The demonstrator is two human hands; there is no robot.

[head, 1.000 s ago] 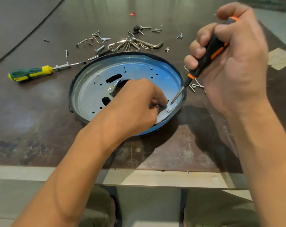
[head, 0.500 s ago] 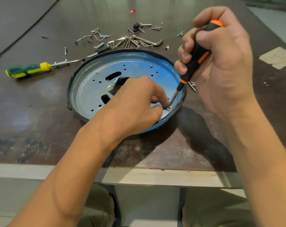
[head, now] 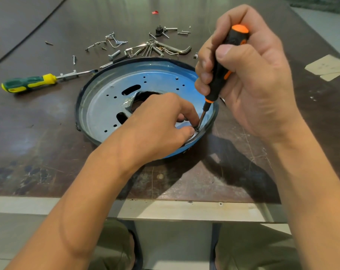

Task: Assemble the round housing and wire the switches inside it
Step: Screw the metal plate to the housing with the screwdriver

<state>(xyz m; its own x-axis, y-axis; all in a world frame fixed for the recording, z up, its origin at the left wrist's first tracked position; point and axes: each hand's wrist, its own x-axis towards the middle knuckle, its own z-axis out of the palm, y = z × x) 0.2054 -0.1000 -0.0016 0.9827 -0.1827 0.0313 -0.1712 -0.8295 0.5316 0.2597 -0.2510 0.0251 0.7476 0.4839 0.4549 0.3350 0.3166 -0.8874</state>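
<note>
A round blue metal housing (head: 107, 106) with holes and slots lies open side up on the dark table. Inside its near right edge, my left hand (head: 157, 125) pinches a small screw (head: 196, 129) between thumb and forefinger. My right hand (head: 249, 75) grips a black and orange screwdriver (head: 219, 73) nearly upright. Its tip sits on the screw head. No switches or wires are visible in the housing.
A green and yellow screwdriver (head: 29, 84) lies to the left of the housing. Loose screws, bolts and hex keys (head: 157, 48) are scattered behind it, with a small black part (head: 159, 31). Paper scraps (head: 328, 67) lie at the right. The table's front edge (head: 165, 209) is close to me.
My right hand has swung the screwdriver from a slant to nearly upright and lowered its tip onto the screw. My left hand has stayed pinching at the housing's near right edge.
</note>
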